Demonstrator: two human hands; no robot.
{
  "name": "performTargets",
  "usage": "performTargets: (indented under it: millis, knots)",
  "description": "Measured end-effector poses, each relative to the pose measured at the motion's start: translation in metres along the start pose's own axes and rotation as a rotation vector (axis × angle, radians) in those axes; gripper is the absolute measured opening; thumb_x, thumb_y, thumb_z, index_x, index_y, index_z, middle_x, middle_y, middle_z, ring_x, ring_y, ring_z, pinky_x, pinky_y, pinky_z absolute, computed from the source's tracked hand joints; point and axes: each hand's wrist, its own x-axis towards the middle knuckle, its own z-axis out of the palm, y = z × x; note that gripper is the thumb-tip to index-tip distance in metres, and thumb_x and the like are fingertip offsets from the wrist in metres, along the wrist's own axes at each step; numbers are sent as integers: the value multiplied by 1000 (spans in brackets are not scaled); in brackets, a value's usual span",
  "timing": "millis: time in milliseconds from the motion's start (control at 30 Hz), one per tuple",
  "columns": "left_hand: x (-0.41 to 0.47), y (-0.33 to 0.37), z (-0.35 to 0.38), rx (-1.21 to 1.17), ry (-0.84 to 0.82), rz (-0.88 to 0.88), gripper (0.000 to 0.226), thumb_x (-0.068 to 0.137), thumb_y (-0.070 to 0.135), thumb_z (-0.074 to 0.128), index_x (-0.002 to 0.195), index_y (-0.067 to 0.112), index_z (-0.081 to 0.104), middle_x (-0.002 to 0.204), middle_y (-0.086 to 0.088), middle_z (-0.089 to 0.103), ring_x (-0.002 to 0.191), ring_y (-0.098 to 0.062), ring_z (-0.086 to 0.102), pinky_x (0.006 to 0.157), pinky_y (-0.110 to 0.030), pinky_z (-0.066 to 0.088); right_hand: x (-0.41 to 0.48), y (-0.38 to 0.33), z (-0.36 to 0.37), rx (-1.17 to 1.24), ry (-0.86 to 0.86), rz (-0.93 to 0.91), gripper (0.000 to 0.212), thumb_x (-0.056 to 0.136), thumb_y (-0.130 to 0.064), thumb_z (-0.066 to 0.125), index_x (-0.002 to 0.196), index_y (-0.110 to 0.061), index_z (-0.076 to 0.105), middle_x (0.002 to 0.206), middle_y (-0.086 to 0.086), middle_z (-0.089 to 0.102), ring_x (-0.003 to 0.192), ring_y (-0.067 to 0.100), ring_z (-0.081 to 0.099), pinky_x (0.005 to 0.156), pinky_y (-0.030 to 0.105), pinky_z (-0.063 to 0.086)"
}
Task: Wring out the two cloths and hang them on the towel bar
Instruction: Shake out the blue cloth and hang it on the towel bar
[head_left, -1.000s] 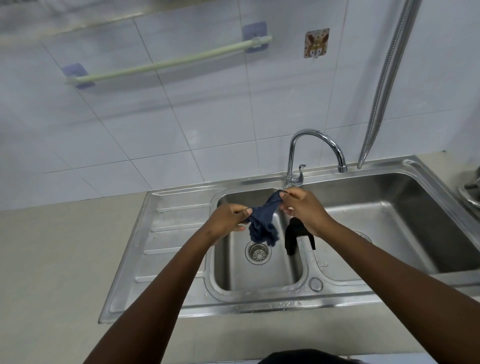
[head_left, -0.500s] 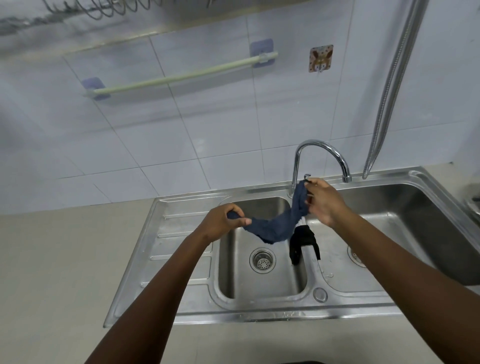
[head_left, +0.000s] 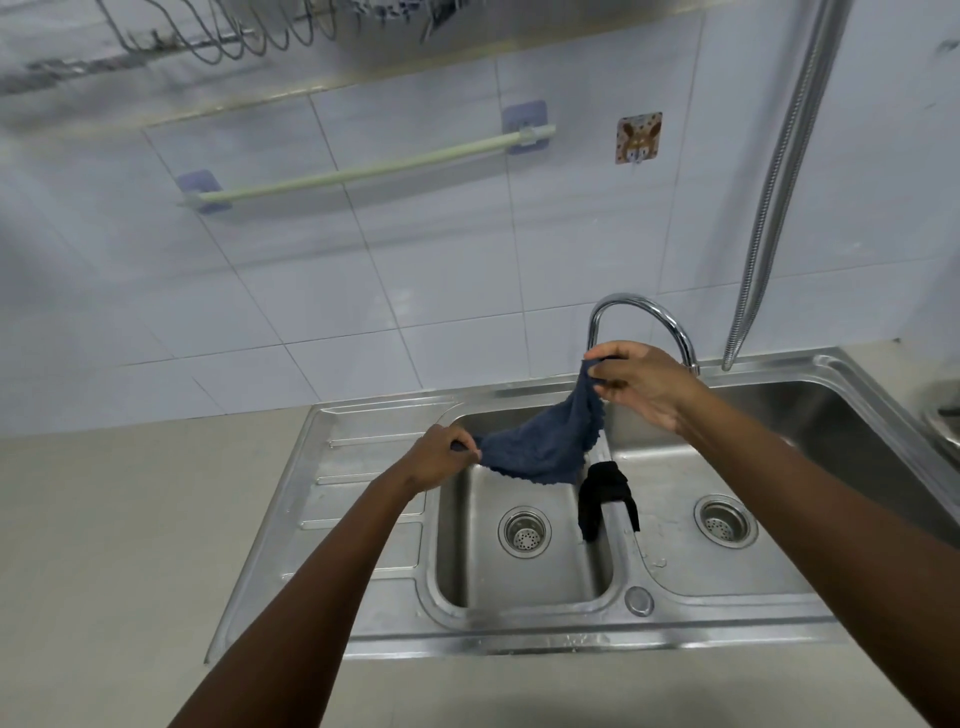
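Note:
A dark blue cloth (head_left: 540, 447) hangs spread between my two hands above the left sink basin. My left hand (head_left: 441, 457) pinches its lower left corner. My right hand (head_left: 639, 384) pinches its upper right corner, higher up and just in front of the tap. A black cloth (head_left: 605, 496) lies draped over the divider between the two basins. The pale green towel bar (head_left: 363, 169) is fixed on the tiled wall, up and to the left, with nothing on it.
A steel double sink (head_left: 363, 545) with a drainboard on its left sits in a beige counter (head_left: 104, 545). A curved tap (head_left: 639, 312) rises behind the basins. A metal hose (head_left: 779, 182) hangs at right. A wire rack (head_left: 234, 31) is overhead.
The blue cloth has gone from a bunched wad to a spread sheet as my hands drew apart, the right hand rising. The view has tilted upward, showing more wall.

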Motion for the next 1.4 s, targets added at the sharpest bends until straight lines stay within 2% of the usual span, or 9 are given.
performTargets:
  millis: [133, 267, 533, 633, 733, 900, 1067, 1233, 1400]
  knots:
    - [9, 0, 31, 139, -15, -37, 74, 59, 79, 64, 105, 22, 67, 117, -7, 59, 103, -22, 57, 86, -34, 50, -5, -7, 24, -3, -50, -14, 19, 83, 8, 60, 93, -8, 63, 86, 7, 58, 76, 14, 60, 61, 18, 55]
    - [5, 17, 57, 145, -64, -71, 99, 53, 83, 63, 132, 25, 50, 158, -8, 15, 146, -30, 12, 113, -55, 28, -10, -16, 38, -61, -96, -38, 21, 83, 9, 60, 97, -6, 63, 89, 8, 62, 79, 16, 63, 67, 19, 57]
    - [-10, 51, 100, -194, 396, 96, 55, 68, 41, 81, 105, 17, 48, 107, 4, 42, 101, -14, 43, 88, -25, 43, -19, -25, 46, -181, -108, -83, 24, 82, 8, 61, 101, -7, 64, 91, 4, 63, 79, 12, 63, 68, 16, 56]
    - [-10, 51, 110, -239, 483, 134, 21, 81, 17, 71, 89, 18, 52, 98, 2, 50, 90, -17, 50, 80, -29, 46, -21, -28, 42, -179, -102, -91, 23, 82, 7, 61, 97, -11, 65, 90, 4, 64, 78, 12, 63, 67, 16, 55]
    - [-10, 48, 111, -369, 466, 163, 7, 92, 23, 59, 87, 19, 57, 93, 2, 59, 85, -15, 58, 75, -36, 54, -22, -30, 37, -170, -99, -92, 23, 83, 7, 60, 96, -11, 66, 90, 5, 66, 79, 12, 64, 67, 17, 55]
    - [-12, 49, 112, -414, 264, 201, 23, 96, 41, 48, 108, 24, 58, 102, 4, 66, 93, -10, 63, 82, -31, 55, -22, -33, 33, -165, -103, -90, 24, 83, 8, 59, 102, -7, 65, 90, 5, 67, 77, 10, 65, 65, 16, 54]
    - [-4, 40, 109, -380, 326, 141, 7, 89, 25, 63, 89, 18, 61, 83, 2, 66, 76, -14, 63, 73, -38, 55, -22, -32, 28, -201, -101, -91, 26, 83, 7, 60, 105, -6, 65, 93, 7, 66, 82, 13, 62, 69, 20, 53]
    - [-6, 35, 92, -395, 340, 82, 20, 81, 24, 73, 81, 8, 60, 89, -2, 64, 77, -11, 59, 65, -23, 49, -22, -32, 19, -203, -91, -75, 26, 83, 5, 61, 104, -9, 66, 93, 8, 64, 81, 13, 61, 65, 18, 53]
    - [-5, 25, 77, -467, 245, 63, 32, 74, 23, 81, 76, 18, 49, 73, -1, 59, 65, -15, 55, 62, -30, 50, -20, -31, 15, -246, -84, -85, 26, 82, 4, 62, 101, -12, 67, 95, 9, 64, 80, 12, 62, 67, 19, 53]
